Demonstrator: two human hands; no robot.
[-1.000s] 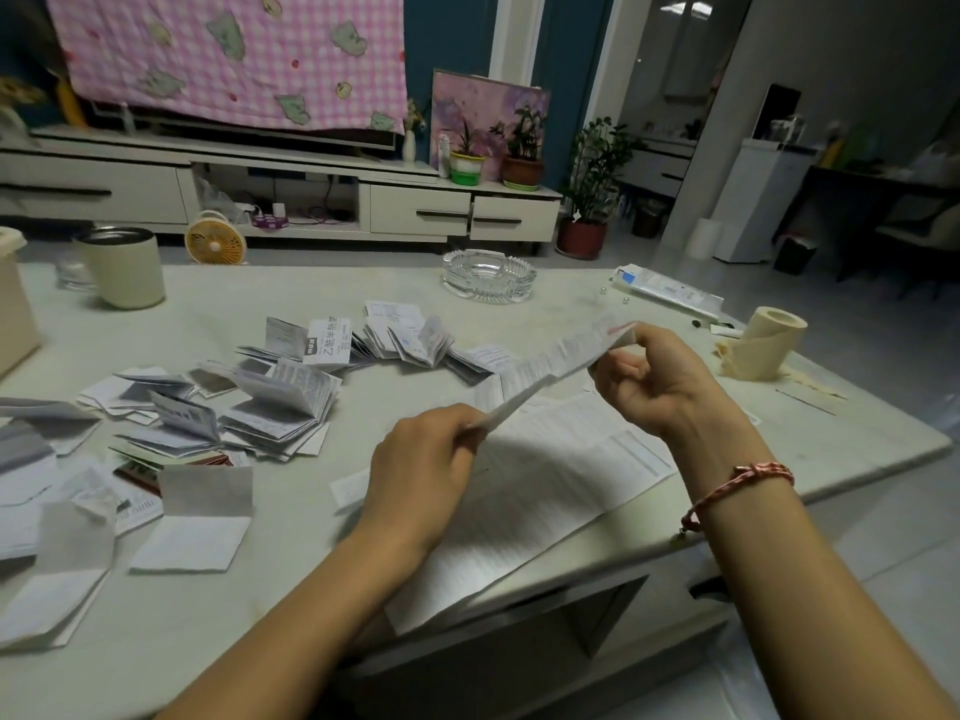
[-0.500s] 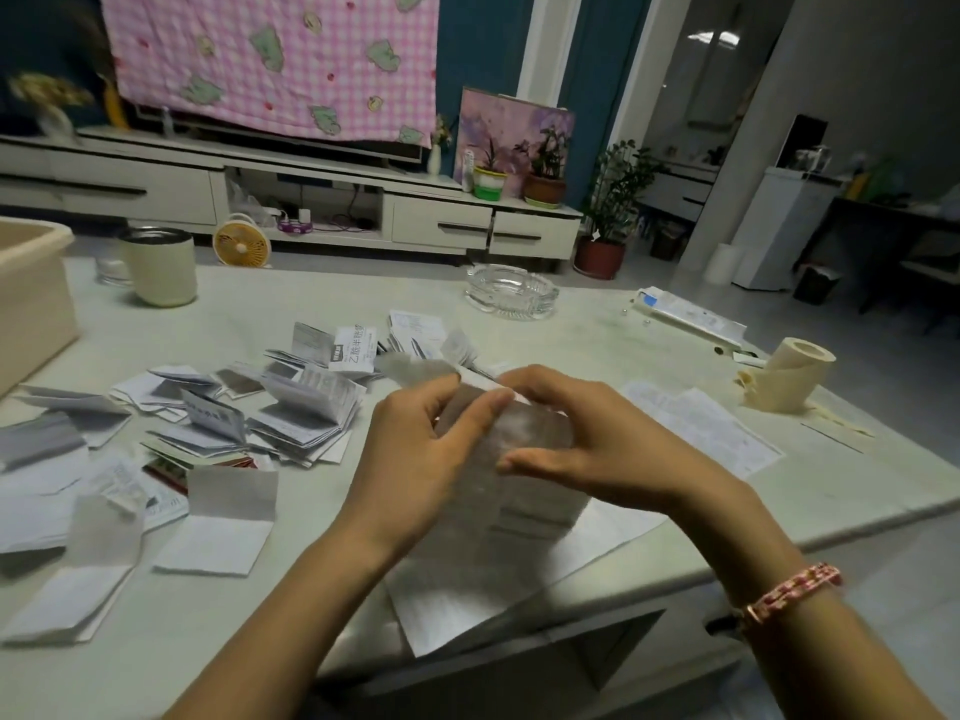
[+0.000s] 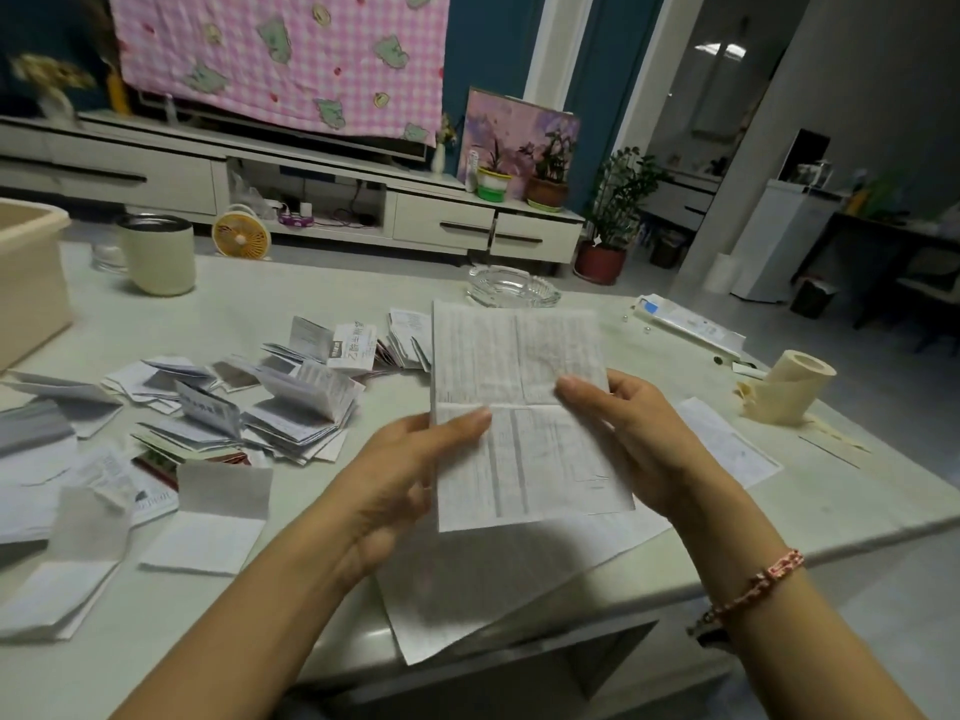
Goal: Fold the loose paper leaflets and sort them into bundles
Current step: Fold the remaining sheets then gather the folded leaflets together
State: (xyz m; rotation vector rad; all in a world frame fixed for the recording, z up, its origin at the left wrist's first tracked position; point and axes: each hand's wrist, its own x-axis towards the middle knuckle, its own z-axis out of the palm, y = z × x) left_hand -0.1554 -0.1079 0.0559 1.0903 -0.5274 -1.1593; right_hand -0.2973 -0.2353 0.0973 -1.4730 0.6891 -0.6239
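A printed white leaflet [image 3: 519, 407] with crease lines stands upright above the table's near edge, held between both hands. My left hand [image 3: 410, 470] pinches its left edge at the middle crease. My right hand [image 3: 639, 439] holds its right side, thumb on the front. Under it lies a large unfolded sheet [image 3: 498, 579] that overhangs the table edge. Several folded leaflets [image 3: 291, 407] lie in a loose heap at the centre left, and more folded ones [image 3: 208, 517] lie nearer at the left.
A pale table [image 3: 311, 304] carries a cream mug [image 3: 158, 254], a beige tub [image 3: 26, 272] at the far left, a glass ashtray [image 3: 511, 288], a tape roll [image 3: 789, 387], a flat sheet [image 3: 727, 444] and a white box [image 3: 685, 322] at the right.
A second ago both hands held the leaflet stretched out as a long strip. They came together, and the leaflet now stands as a shorter upright rectangle facing me.
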